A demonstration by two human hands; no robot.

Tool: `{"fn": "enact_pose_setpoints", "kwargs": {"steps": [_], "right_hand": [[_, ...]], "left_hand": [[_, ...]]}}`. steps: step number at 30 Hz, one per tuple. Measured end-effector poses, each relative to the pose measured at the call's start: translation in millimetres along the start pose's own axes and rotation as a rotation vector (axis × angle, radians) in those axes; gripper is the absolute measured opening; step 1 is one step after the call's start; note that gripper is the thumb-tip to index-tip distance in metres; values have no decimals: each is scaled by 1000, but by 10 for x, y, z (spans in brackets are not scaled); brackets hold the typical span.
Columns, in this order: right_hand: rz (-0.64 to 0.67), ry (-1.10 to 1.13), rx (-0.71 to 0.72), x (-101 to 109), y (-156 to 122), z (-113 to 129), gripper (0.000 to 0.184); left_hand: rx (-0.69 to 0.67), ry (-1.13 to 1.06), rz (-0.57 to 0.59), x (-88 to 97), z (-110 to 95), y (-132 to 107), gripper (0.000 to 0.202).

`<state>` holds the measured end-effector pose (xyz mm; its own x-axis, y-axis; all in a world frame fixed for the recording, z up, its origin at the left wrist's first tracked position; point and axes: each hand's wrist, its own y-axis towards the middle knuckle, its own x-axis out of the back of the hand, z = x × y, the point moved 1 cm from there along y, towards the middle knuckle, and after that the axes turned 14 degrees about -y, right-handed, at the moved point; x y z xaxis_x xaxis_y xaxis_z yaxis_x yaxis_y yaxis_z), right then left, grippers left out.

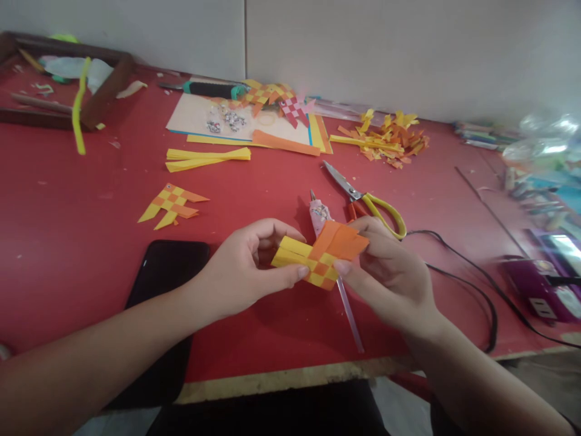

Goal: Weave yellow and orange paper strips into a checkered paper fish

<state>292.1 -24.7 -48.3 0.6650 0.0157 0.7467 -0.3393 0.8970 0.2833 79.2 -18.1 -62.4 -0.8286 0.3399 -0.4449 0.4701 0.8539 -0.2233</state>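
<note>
Both hands hold a small woven paper piece (pixel 320 254) of yellow and orange strips just above the red table (pixel 68 242). My left hand (pixel 247 272) pinches its yellow strip ends from the left, thumb under the weave. My right hand (pixel 385 275) grips the orange strip ends on the right, fingers closed. A hot glue gun (pixel 319 213) with a clear glue stick lies right under and behind the piece. Yellow-handled scissors (pixel 363 197) lie just beyond my right hand.
A finished woven fish (pixel 171 204) lies left of centre, a black phone (pixel 166 272) under my left forearm. Yellow strips (pixel 206 158), a card with more woven fish (pixel 272 100), paper scraps (pixel 385 140), a wooden tray (pixel 59 79), black cables (pixel 472 284) and a purple device (pixel 542 284) surround the work.
</note>
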Motion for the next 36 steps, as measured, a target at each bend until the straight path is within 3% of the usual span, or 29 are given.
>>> {"fn": "enact_pose_setpoints", "kwargs": {"steps": [4, 7, 10, 13, 15, 17, 21, 24, 29, 33, 36], "right_hand": [[-25, -51, 33, 7, 10, -7, 6], [-117, -131, 126, 22, 25, -30, 9], [-199, -228, 252, 39, 29, -38, 16], [-236, -317, 339, 53, 19, -27, 21], [-254, -341, 355, 57, 15, -17, 23], [-262, -359, 357, 55, 19, -6, 23], [-249, -343, 383, 32, 26, 12, 25], [-222, -188, 249, 13, -1, -18, 20], [-115, 137, -20, -20, -43, -85, 42], [-81, 184, -163, -51, -3, -49, 17], [-138, 160, -158, -73, 11, -11, 12]], "left_hand": [[4, -73, 3, -17, -8, -4, 26], [17, -250, -46, -21, -34, 5, 36], [223, -417, -35, -24, -47, 23, 59], [408, -454, 6, -31, -48, 29, 50], [404, -453, -54, -25, -47, 31, 38], [370, -467, -118, -16, -42, 30, 40], [352, -468, -98, -12, -23, 33, 49], [287, -445, -89, -9, -9, 40, 45], [103, -273, -60, 13, 9, 34, 34], [31, -36, -37, 20, 8, 19, 18], [20, 67, -34, 12, 9, 19, 16]]}}
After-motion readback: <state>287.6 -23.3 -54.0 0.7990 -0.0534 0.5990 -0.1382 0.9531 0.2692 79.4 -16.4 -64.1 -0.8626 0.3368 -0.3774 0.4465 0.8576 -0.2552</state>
